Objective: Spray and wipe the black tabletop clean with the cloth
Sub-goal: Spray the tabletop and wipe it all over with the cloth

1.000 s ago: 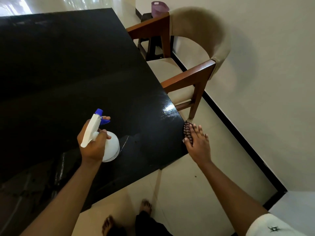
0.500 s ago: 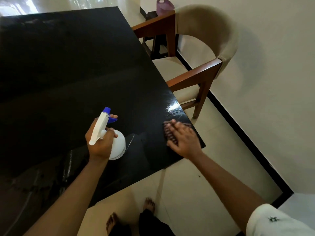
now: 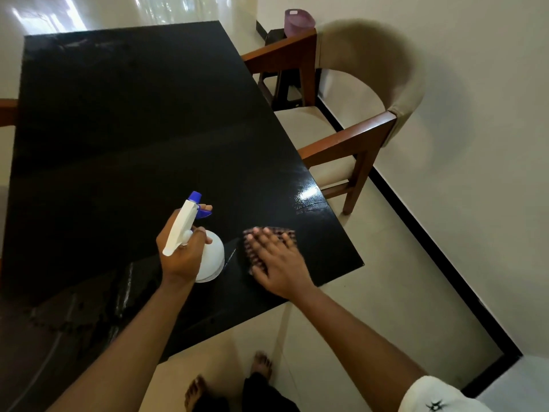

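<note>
The glossy black tabletop (image 3: 124,138) fills the left and middle of the head view. My left hand (image 3: 182,254) grips a white spray bottle (image 3: 212,257) with a blue nozzle, held just above the table's near part, forefinger on the trigger. My right hand (image 3: 277,261) lies flat, fingers spread, pressing a dark checked cloth (image 3: 286,233) onto the tabletop near its right corner. The cloth shows only around my fingers. A wet sheen gleams by the right edge.
A wooden chair (image 3: 365,138) with beige padding stands tight against the table's right edge. Behind it a dark stool (image 3: 279,84) carries a purple container (image 3: 298,20). A white wall with black skirting runs along the right. My bare feet (image 3: 261,364) stand on pale tiles.
My right hand has slid the cloth leftwards from the table's right edge onto the surface, toward the spray bottle. My left hand keeps the bottle roughly where it was.
</note>
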